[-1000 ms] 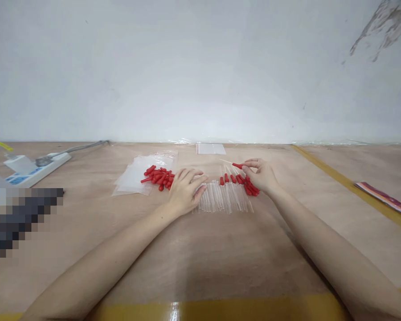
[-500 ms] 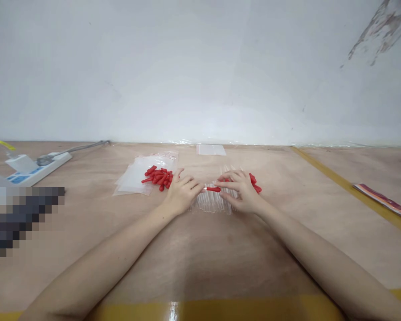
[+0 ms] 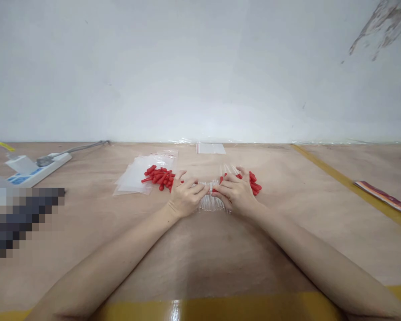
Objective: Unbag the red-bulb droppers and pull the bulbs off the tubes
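Between both hands is a dropper with a red rubber bulb [image 3: 214, 191] on a thin clear tube. My left hand [image 3: 187, 197] is closed, its fingertips pinching the tube end, which is mostly hidden. My right hand [image 3: 236, 191] pinches the red bulb, covering most of it. Below the fingers lies a row of clear glass tubes [image 3: 211, 203]. A heap of red rubber bulbs [image 3: 157, 176] lies beside my left hand. More red bulbs [image 3: 255, 183], some apparently with clear tubes pointing away, lie partly hidden behind my right hand.
Clear plastic bags [image 3: 130, 178] lie under the left heap. A small stack of white bags [image 3: 211, 148] rests near the wall. A power strip [image 3: 36, 171] with plugs stands at the left, and a colourful flat packet [image 3: 384, 198] lies at the right.
My right fingers, apart from the bulb before, have closed on it. The left hand has moved slightly right, so the hands are closer together.
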Available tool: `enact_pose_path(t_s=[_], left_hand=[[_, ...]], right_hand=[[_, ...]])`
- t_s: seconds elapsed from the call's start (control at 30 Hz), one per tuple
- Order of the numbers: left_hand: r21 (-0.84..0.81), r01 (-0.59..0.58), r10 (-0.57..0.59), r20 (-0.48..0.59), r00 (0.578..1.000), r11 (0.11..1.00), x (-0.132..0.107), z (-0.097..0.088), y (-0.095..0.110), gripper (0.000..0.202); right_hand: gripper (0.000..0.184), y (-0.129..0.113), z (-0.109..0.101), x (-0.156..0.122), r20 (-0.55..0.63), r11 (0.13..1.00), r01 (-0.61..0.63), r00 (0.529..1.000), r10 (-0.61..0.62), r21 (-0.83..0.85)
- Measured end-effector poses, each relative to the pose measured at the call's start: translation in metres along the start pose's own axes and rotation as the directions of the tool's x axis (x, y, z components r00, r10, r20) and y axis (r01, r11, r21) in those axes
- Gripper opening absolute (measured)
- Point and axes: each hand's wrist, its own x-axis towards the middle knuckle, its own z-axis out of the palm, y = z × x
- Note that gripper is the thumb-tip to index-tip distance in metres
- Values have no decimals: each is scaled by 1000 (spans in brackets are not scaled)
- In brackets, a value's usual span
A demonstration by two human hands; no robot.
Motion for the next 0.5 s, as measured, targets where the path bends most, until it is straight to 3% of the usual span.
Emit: enact_pose_path(t_s=[0.17, 0.37, 0.43, 0.5], left_hand=[[-26, -30, 31, 32, 999, 999, -2, -3, -6, 23], [48, -135, 134, 26, 991, 990, -4, -3, -10, 18], [32, -172, 171, 28, 985, 985, -4, -5, -10, 18], [-19, -177, 178, 25, 984, 984, -3, -8, -7, 20]], right_hand=[[27, -2, -3, 3, 65, 988, -65, 996, 56, 140], [36, -1, -5, 6, 301, 901, -244, 944, 136, 359], [36, -2, -9, 7, 354, 894, -236, 930, 94, 381], [36, -4, -14, 9, 331, 930, -153, 943, 37, 334]])
